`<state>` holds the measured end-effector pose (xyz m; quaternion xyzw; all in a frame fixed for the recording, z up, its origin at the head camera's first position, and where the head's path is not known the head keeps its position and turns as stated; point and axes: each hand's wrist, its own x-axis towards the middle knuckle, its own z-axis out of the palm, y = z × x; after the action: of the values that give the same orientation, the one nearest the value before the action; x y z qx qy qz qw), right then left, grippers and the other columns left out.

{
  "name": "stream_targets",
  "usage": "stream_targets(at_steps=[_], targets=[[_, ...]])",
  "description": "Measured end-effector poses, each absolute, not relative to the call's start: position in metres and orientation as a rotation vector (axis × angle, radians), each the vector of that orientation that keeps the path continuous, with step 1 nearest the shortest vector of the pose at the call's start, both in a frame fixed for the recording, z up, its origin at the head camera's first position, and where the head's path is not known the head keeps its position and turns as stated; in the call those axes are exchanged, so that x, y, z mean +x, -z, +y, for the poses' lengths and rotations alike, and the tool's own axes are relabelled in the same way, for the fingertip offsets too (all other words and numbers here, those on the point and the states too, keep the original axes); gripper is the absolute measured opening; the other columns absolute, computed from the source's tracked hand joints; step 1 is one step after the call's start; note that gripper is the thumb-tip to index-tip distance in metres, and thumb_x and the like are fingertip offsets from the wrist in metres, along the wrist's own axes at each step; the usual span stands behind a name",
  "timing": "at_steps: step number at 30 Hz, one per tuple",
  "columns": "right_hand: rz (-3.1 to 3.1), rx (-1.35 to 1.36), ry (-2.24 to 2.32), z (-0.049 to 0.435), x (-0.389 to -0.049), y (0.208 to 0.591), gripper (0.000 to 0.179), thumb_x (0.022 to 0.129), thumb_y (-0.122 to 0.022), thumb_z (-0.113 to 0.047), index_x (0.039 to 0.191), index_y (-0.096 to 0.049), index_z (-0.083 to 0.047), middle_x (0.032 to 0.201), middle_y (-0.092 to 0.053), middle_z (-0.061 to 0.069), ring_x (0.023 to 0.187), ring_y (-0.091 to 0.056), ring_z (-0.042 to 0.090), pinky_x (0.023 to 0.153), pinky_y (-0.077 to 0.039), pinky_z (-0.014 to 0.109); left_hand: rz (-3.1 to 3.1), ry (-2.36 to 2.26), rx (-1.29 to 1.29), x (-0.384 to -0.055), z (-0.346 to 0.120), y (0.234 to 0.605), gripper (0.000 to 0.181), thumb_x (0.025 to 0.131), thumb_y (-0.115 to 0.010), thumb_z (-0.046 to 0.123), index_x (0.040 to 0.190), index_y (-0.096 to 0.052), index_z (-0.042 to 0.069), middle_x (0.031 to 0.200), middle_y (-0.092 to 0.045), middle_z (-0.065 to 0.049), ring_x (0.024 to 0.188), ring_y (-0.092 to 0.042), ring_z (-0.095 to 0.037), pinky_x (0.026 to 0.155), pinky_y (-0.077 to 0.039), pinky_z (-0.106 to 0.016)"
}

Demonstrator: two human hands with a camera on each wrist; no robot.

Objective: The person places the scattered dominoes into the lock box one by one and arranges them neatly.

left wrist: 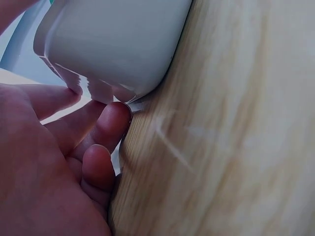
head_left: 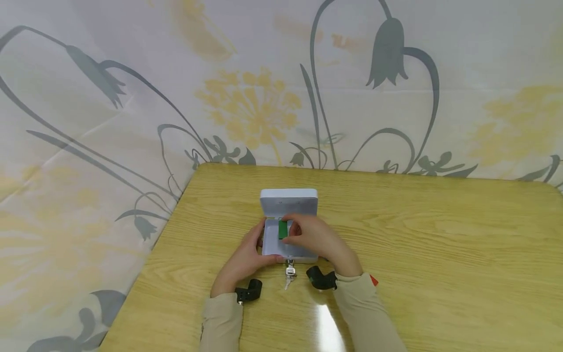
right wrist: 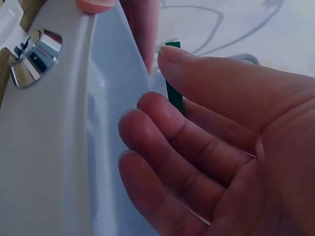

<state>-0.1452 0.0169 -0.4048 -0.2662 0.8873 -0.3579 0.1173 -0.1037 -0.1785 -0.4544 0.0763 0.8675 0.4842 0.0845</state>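
Note:
A small white cash box (head_left: 303, 259) stands on the table, its lid (head_left: 289, 194) raised at the back. My left hand (head_left: 244, 258) grips the box from its left side, thumb along the front rim and fingers by the far left corner; the left wrist view has fingertips right at the wall's lower edge. Over the box's inside, my right hand (head_left: 318, 239) pinches a green rectangular piece (head_left: 283, 230) between thumb and index finger. In the right wrist view the other three fingers are bent loosely, and the green piece (right wrist: 174, 96) is partly hidden behind the thumb.
Keys (head_left: 289, 275) hang from the lock (right wrist: 37, 58) on the box's front wall. Each wrist wears a black camera mount (head_left: 249, 291). The wooden table (head_left: 431, 254) reaches back to a wall covering (head_left: 259, 98) with a flower print.

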Motion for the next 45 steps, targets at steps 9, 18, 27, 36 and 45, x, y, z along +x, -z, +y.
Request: stream_targets(at_steps=[9, 18, 27, 36, 45], targets=[[2.628, -0.84, 0.974, 0.005, -0.151, 0.414, 0.045, 0.077, -0.07, -0.024, 0.117, -0.055, -0.009, 0.073, -0.055, -0.01, 0.065, -0.05, 0.005, 0.061, -0.041, 0.025, 2.6, -1.413, 0.221, -0.103, -0.179, 0.454, 0.102, 0.065, -0.077, 0.042, 0.144, -0.013, 0.026, 0.127, -0.037, 0.001, 0.092, -0.043, -0.015, 0.077, -0.039, -0.033], [2.631, -0.848, 0.926, -0.003, -0.154, 0.421, 0.045, 0.078, -0.069, -0.023, 0.118, -0.054, -0.01, 0.072, -0.053, -0.008, 0.063, -0.049, 0.006, 0.058, -0.04, 0.025, 2.595, -1.415, 0.241, -0.103, -0.179, 0.453, 0.102, 0.066, -0.076, 0.043, 0.144, -0.013, 0.026, 0.129, -0.035, 0.002, 0.096, -0.042, -0.016, 0.08, -0.038, -0.033], [2.64, -0.861, 0.856, -0.011, -0.155, 0.427, 0.047, 0.079, -0.068, -0.024, 0.121, -0.052, -0.009, 0.071, -0.052, -0.008, 0.061, -0.048, 0.007, 0.057, -0.039, 0.026, 2.609, -1.422, 0.26, -0.103, -0.18, 0.452, 0.1, 0.067, -0.077, 0.038, 0.144, -0.014, 0.025, 0.132, -0.034, 0.0, 0.097, -0.041, -0.017, 0.082, -0.037, -0.035], [2.703, -0.831, 0.778, -0.017, -0.157, 0.43, 0.043, 0.077, -0.069, -0.028, 0.116, -0.057, -0.013, 0.065, -0.049, -0.009, 0.059, -0.045, 0.009, 0.056, -0.036, 0.027, 2.635, -1.384, 0.243, -0.103, -0.181, 0.451, 0.101, 0.065, -0.076, 0.044, 0.144, -0.015, 0.023, 0.139, -0.029, -0.003, 0.109, -0.039, -0.019, 0.09, -0.034, -0.039], [2.742, -0.804, 0.723, -0.021, -0.155, 0.433, 0.045, 0.075, -0.072, -0.028, 0.115, -0.058, -0.014, 0.065, -0.048, -0.008, 0.061, -0.045, 0.011, 0.057, -0.036, 0.029, 2.613, -1.393, 0.223, -0.102, -0.18, 0.451, 0.101, 0.066, -0.076, 0.044, 0.144, -0.014, 0.026, 0.141, -0.025, -0.002, 0.121, -0.029, -0.02, 0.095, -0.029, -0.041]])
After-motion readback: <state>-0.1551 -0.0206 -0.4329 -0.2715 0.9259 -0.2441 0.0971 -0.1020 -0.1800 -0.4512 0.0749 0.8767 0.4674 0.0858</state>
